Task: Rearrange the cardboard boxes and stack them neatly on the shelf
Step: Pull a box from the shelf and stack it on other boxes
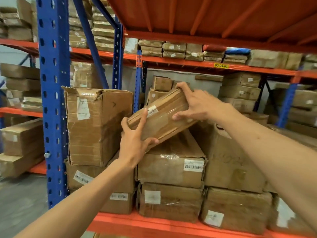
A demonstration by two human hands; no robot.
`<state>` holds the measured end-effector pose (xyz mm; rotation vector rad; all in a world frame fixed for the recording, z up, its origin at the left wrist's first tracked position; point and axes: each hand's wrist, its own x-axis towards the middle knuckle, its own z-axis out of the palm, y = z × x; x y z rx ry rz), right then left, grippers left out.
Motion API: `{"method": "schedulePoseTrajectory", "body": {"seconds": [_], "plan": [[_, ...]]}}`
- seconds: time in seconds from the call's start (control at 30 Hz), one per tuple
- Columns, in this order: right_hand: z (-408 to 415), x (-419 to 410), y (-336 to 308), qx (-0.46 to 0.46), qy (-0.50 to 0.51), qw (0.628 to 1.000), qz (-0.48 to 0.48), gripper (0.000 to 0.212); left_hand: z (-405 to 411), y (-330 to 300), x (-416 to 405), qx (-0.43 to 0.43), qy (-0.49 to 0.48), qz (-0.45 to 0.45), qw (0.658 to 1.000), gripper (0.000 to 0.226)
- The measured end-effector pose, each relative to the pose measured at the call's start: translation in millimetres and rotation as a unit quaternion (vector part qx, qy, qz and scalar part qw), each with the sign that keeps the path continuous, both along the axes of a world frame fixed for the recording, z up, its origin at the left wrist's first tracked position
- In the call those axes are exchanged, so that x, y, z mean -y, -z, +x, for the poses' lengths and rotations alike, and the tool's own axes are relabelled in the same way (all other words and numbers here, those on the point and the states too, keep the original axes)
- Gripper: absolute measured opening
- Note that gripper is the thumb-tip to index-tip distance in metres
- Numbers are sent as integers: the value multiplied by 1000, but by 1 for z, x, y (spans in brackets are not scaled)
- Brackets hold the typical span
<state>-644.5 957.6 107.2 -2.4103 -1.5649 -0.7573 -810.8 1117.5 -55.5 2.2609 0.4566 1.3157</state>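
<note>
A small flat cardboard box (161, 117), wrapped in clear tape with a white label, is held tilted above the stacked boxes, its right end higher. My left hand (135, 143) grips its lower left end. My right hand (197, 103) grips its upper right end. Below it lies a long barcoded box (171, 167) on another box (169, 201). A tall torn box (96, 124) stands upright to the left. A large box (229, 162) sits to the right. All rest on the orange shelf (137, 224).
A blue upright post (52, 100) stands at the left edge of the bay. An orange beam (188, 63) and deck run overhead, carrying flat parcels. More boxes (240, 93) are stacked at the back right, and neighbouring racks at left hold cartons (22, 140).
</note>
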Motion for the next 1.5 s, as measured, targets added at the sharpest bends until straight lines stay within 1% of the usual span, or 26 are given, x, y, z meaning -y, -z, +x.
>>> {"method": "schedulePoseTrajectory", "body": {"seconds": [0.07, 0.17, 0.2, 0.27, 0.4, 0.47, 0.53, 0.6, 0.67, 0.7, 0.77, 0.9, 1.03, 1.17, 1.23, 1.37, 1.5], "plan": [[6, 13, 31, -32, 14, 999, 36, 102, -4, -5, -10, -58, -4, 74, 996, 106], [8, 29, 88, -102, 53, 989, 94, 99, -9, -15, -20, -160, -10, 179, 971, 107], [7, 34, 106, -124, 59, 984, 110, 97, -8, -16, -20, -183, -16, 208, 961, 108], [5, 42, 127, -135, 64, 980, 134, 95, -7, -13, -18, -195, -24, 237, 951, 108], [3, 46, 116, -104, 73, 985, 113, 93, -7, -6, -17, -176, -14, 230, 957, 112], [3, 48, 109, -38, 99, 990, 95, 95, -7, -8, -18, -174, -18, 225, 959, 118], [2, 50, 107, 34, 125, 987, 93, 93, -7, -10, -20, -176, -25, 232, 956, 119], [4, 51, 109, 60, 102, 988, 94, 92, -7, -11, -21, -179, -24, 240, 954, 117], [7, 52, 113, 56, 56, 995, 66, 88, -6, -11, -22, -179, -21, 244, 953, 115], [11, 53, 115, 52, 49, 996, 46, 86, -4, -10, -20, -180, -20, 246, 952, 114], [21, 57, 115, 47, 54, 997, 19, 84, 3, -11, -14, -185, -24, 246, 951, 112], [32, 56, 110, 46, 49, 998, 8, 86, 12, -13, -9, -192, -25, 238, 952, 109], [37, 54, 114, 40, 38, 998, 17, 86, 8, -10, -12, -189, -20, 248, 950, 111], [35, 54, 114, 40, 29, 998, 26, 86, 5, -8, -11, -212, -17, 244, 946, 130], [37, 55, 113, 49, 15, 998, 40, 84, 7, -8, -9, -219, -24, 238, 946, 136], [40, 55, 117, 80, -9, 993, 82, 82, 8, -7, -8, -219, -40, 258, 940, 134], [42, 52, 123, 90, -11, 990, 105, 83, 9, -7, -10, -213, -53, 270, 938, 132]]}}
